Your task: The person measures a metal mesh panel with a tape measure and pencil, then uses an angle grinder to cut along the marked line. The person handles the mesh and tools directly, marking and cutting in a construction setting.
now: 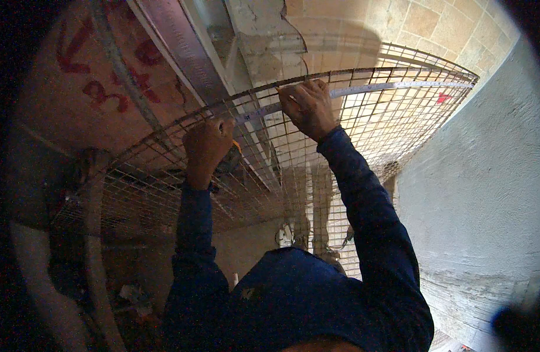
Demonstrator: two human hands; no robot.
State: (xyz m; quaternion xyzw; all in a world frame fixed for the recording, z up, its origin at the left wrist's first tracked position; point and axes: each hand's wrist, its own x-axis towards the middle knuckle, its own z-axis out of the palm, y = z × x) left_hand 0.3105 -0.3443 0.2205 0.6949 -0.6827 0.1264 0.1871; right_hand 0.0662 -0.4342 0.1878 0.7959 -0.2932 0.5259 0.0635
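A tape measure's pale blade (364,90) runs along the upper edge of a wire mesh sheet (375,126), out to the mesh's far right corner. My left hand (206,146) is closed at the blade's left end. Beside its palm shows a dark case with a yellow-orange edge (237,148), mostly hidden by the hand. Over the blade and the mesh's top wire, my right hand (310,110) has its fingers closed. A small yellowish tip (278,90) sticks out by its fingertips; the rest of it is hidden.
A rough grey plastered wall (475,193) rises on the right, with beige tiles (440,23) at the upper right. At the upper left stands a reddish panel (135,64) with red painted marks, beside a metal channel (185,53). Dark curved pipes (94,252) stand at lower left.
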